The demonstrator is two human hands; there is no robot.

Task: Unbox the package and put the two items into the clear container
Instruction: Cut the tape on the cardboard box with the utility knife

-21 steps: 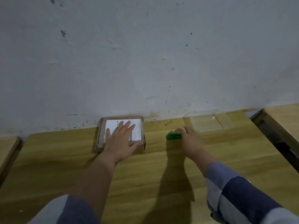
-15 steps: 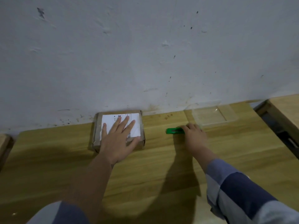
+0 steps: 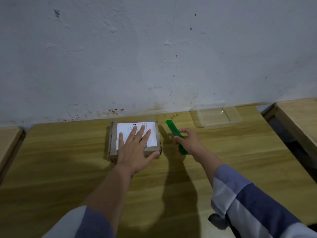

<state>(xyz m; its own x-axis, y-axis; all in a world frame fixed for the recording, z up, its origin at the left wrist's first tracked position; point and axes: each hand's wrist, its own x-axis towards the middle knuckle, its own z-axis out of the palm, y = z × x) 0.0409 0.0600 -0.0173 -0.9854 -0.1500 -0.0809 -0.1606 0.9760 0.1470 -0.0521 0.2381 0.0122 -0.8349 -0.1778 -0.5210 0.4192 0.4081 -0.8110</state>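
Scuffed white wall (image 3: 154, 57) backed the wooden tabletop (image 3: 240, 160), and everything for the job sat along its far edge. Your left hand (image 3: 135, 148) lay flat on the package (image 3: 120, 134), fingers straight over the white label, thumb against the near right corner, pinning it rather than gripping. Your right hand (image 3: 190, 141) had its grip closed round the green box cutter (image 3: 173, 130), fingers and thumb curled on the lower handle, the tool's far end angled away toward the wall, just right of the box. I couldn't tell whether the blade was out. The clear container (image 3: 235, 117) sat empty near the wall, well right of the box. Step in hand looked like the unboxing itself: package sealed, nothing cut. Next move likely needed the blade extended and run along the tape seam, shallow, with your left fingers kept off the cut line.
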